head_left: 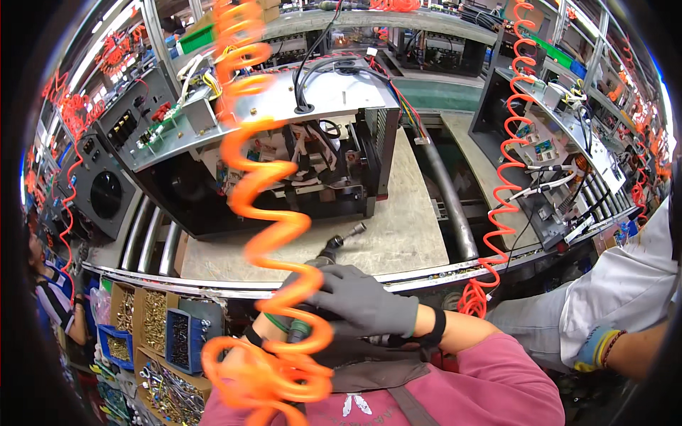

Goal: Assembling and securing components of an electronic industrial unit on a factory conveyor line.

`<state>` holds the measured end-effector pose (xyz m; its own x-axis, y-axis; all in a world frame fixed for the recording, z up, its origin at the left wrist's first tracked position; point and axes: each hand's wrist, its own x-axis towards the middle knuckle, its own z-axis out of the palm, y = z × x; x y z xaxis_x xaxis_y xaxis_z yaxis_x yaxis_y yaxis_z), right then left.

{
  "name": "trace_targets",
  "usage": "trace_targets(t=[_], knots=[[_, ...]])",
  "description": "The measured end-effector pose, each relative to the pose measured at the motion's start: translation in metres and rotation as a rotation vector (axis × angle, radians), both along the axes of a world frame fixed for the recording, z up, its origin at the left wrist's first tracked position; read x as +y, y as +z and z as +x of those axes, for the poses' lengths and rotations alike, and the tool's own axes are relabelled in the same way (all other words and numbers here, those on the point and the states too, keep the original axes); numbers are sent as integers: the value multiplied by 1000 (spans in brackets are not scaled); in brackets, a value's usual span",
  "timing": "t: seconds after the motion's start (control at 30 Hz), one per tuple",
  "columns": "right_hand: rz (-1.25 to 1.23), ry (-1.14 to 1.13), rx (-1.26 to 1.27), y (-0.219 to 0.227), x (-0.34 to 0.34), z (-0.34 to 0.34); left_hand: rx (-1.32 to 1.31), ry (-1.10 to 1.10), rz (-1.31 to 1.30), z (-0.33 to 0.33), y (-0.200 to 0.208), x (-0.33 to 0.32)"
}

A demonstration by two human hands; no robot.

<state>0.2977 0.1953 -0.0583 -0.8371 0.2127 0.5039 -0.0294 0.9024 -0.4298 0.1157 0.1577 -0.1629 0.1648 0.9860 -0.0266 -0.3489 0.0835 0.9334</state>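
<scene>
My right hand (369, 302), in a grey glove, is closed around a dark air screwdriver (332, 246) in front of my body. A metal socket bit (353, 231) sticks out of it, tilted up to the right over the bench's near edge. Close against the right hand is my gloved left hand (290, 284). An orange coiled air hose (273, 213) hangs across it and hides its fingers. Beyond the tool stands a black metal machine housing (383, 153) with its side open, showing wiring and boards. Black cables pass through its pale top plate (334, 89).
A wooden board (408, 220) lies under the housing, between steel rollers (149, 238). Bins of screws (155, 319) stand at lower left. Another open housing (561, 121) and a second orange coil (508, 170) are to the right. A co-worker's arm (632, 348) is close at right.
</scene>
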Motion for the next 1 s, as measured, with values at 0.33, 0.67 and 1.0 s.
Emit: trace_targets(t=[0.33, 0.67, 1.0], knots=[[-269, -781, 344, -19, 122, 51, -135, 278, -418, -18, 43, 53], [-539, -817, 37, -38, 179, 8, 14, 81, -268, -28, 25, 90], [-412, -894, 117, -52, 180, -2, -44, 113, -355, 2, 73, 80]])
